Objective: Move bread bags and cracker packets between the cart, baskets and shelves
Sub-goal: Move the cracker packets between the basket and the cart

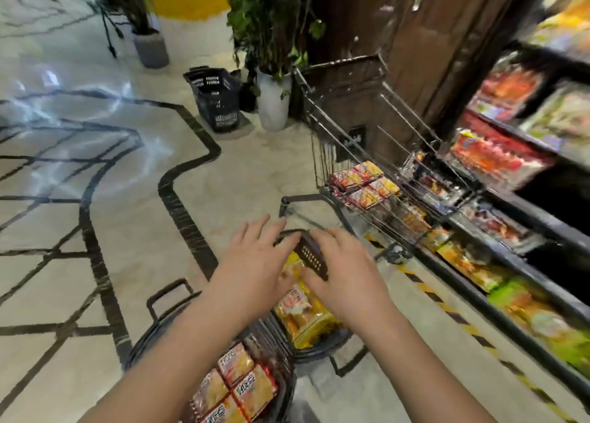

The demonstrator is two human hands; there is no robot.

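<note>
- The yellow plastic bread bags [305, 314] lie in the dark plastic basket [314, 352] on the floor, directly beneath both hands.
- The left hand [255, 256] is released, its fingers spread over the far rim. The right hand [346, 272] lies across the basket's perforated end wall, and whether it is clenched there cannot be told.
- The top bag is best taken by its sides and lifted clear of the rim before it is swung towards the silver wire cart [351, 109], so that soft loaves are not squashed.
- The red-and-orange cracker packets [236, 381] nearby should be left undisturbed.
</note>
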